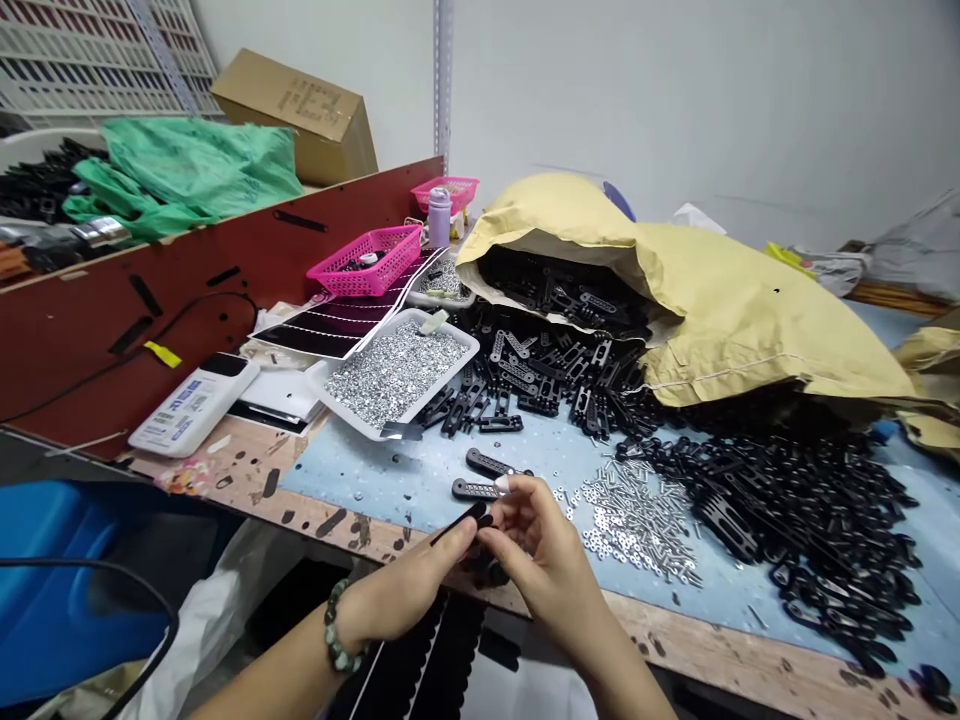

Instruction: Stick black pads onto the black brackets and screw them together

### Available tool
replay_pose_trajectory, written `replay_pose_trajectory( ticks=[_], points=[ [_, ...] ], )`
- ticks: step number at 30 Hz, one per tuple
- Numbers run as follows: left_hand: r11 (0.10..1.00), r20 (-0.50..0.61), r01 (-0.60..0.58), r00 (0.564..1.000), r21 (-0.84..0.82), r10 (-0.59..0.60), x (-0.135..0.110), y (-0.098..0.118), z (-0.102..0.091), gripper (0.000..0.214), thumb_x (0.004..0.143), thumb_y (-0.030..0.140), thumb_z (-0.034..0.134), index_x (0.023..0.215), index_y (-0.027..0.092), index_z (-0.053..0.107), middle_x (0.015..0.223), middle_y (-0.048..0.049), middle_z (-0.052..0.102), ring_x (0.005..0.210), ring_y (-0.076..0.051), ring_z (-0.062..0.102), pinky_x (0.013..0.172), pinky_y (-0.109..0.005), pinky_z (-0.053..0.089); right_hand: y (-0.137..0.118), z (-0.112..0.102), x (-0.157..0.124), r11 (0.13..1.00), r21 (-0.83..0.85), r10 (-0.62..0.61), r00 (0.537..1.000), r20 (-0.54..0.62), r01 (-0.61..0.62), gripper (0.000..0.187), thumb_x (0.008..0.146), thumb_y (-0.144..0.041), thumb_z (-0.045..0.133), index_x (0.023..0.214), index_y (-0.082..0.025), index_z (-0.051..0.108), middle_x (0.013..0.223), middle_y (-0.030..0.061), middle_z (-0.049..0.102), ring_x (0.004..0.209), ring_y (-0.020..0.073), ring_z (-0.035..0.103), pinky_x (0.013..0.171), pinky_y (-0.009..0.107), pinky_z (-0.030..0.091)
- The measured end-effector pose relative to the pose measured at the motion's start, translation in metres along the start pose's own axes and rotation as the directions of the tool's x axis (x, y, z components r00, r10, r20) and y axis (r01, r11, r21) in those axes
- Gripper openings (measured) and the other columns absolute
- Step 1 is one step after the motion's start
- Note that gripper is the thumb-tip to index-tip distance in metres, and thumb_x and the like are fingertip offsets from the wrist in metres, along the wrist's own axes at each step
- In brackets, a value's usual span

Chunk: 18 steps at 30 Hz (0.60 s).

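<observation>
Above the table's front edge, my left hand (409, 595) is closed on a slim black plastic part (459, 520), thumb along it. A beaded bracelet circles that wrist. My right hand (540, 545) meets it, thumb and forefinger pinched at the part's near end; whatever sits between these fingertips is too small to make out. Just beyond the hands, two black perforated strips (480, 489) lie on the blue mat (352, 465). To the right of my right hand spreads a pile of small silver pins and nuts (637, 515).
Black parts (810, 520) are heaped at right, under yellow sacks (750, 300). A white tray of metal bits (397, 375), a pink basket (367, 262) and a white scale (193, 405) stand at left. A red board (187, 275) borders the table.
</observation>
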<state>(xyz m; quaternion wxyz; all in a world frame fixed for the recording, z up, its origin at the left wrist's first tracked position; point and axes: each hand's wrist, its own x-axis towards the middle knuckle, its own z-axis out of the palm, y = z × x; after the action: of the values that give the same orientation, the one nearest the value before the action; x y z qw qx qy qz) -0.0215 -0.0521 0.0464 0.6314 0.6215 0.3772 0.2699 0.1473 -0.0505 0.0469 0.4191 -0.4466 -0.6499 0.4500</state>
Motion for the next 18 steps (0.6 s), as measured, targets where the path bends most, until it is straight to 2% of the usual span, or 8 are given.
replay_pose_trajectory(
  ticks=[3,5,7,10,12,14,16,18],
  points=[
    [1.0,-0.179,-0.005,0.984,0.015,0.008,0.003,-0.003,0.009,0.051,0.099,0.048,0.023,0.129,0.021,0.053,0.13,-0.0044,0.056,0.121,-0.022,0.049,0.108,-0.037,0.035,0.005,0.006,-0.01,0.994,-0.106,-0.04,0.997,-0.069,0.033,0.023,0.085,-0.019,0.055,0.105,-0.024,0.046,0.081,0.0,0.058,0.071,0.0136,0.059,0.065,0.026,0.051],
    [0.998,-0.325,-0.01,0.945,0.06,0.029,0.009,-0.003,0.013,0.049,0.099,0.047,0.022,0.124,0.022,0.056,0.129,-0.0036,0.056,0.117,-0.022,0.052,0.107,-0.038,0.037,0.006,0.008,-0.017,0.99,-0.143,-0.036,0.992,-0.118,0.019,0.018,0.086,-0.022,0.055,0.102,-0.024,0.048,0.079,0.0004,0.058,0.069,0.0142,0.059,0.063,0.027,0.051],
    [0.996,-0.409,-0.02,0.911,0.088,0.055,0.014,0.0,0.011,0.05,0.099,0.046,0.021,0.115,0.021,0.062,0.126,-0.0039,0.058,0.113,-0.023,0.054,0.105,-0.04,0.04,0.007,0.007,-0.022,0.991,-0.133,-0.001,0.983,-0.185,-0.024,0.016,0.086,-0.024,0.056,0.101,-0.024,0.049,0.079,0.0015,0.058,0.07,0.0153,0.06,0.064,0.028,0.052],
    [0.991,-0.35,-0.074,0.931,0.111,0.108,0.02,0.004,0.001,0.042,0.096,0.044,0.032,0.099,0.021,0.067,0.117,-0.005,0.062,0.112,-0.023,0.055,0.102,-0.04,0.042,0.009,-0.001,-0.023,0.995,-0.061,0.058,0.968,-0.243,-0.075,0.019,0.086,-0.027,0.058,0.102,-0.023,0.048,0.081,0.0024,0.059,0.074,0.0164,0.061,0.067,0.029,0.052],
    [0.985,-0.276,-0.086,0.953,0.152,0.126,0.02,0.006,-0.003,0.027,0.09,0.04,0.048,0.097,0.022,0.068,0.118,-0.0049,0.06,0.115,-0.024,0.053,0.103,-0.041,0.042,0.011,-0.008,-0.021,0.996,-0.016,0.083,0.975,-0.207,-0.089,0.02,0.087,-0.027,0.058,0.104,-0.024,0.048,0.081,0.0021,0.059,0.076,0.0162,0.061,0.067,0.028,0.052],
    [0.979,-0.234,-0.072,0.965,0.19,0.116,0.02,0.007,-0.003,0.017,0.085,0.034,0.058,0.093,0.023,0.068,0.122,-0.0042,0.058,0.114,-0.024,0.054,0.102,-0.04,0.042,0.013,-0.013,-0.018,0.995,-0.007,0.098,0.983,-0.155,-0.1,0.021,0.087,-0.027,0.057,0.105,-0.024,0.047,0.084,0.0021,0.059,0.078,0.0159,0.061,0.067,0.027,0.051],
    [0.974,-0.227,-0.07,0.967,0.216,0.12,0.02,0.007,0.0,0.013,0.085,0.029,0.058,0.083,0.022,0.068,0.124,-0.0041,0.056,0.112,-0.024,0.055,0.101,-0.04,0.043,0.015,-0.015,-0.017,0.993,-0.019,0.11,0.986,-0.123,-0.113,0.02,0.088,-0.027,0.056,0.105,-0.025,0.047,0.086,0.0023,0.059,0.079,0.0158,0.06,0.068,0.027,0.05],
    [0.969,-0.275,-0.088,0.949,0.232,0.152,0.025,0.006,-0.001,0.018,0.088,0.029,0.055,0.077,0.02,0.067,0.123,-0.0047,0.057,0.11,-0.024,0.056,0.098,-0.04,0.045,0.016,-0.018,-0.02,0.991,-0.029,0.13,0.986,-0.106,-0.133,0.017,0.089,-0.029,0.054,0.104,-0.025,0.048,0.085,0.0021,0.058,0.079,0.0159,0.059,0.07,0.027,0.048]
  ],
)
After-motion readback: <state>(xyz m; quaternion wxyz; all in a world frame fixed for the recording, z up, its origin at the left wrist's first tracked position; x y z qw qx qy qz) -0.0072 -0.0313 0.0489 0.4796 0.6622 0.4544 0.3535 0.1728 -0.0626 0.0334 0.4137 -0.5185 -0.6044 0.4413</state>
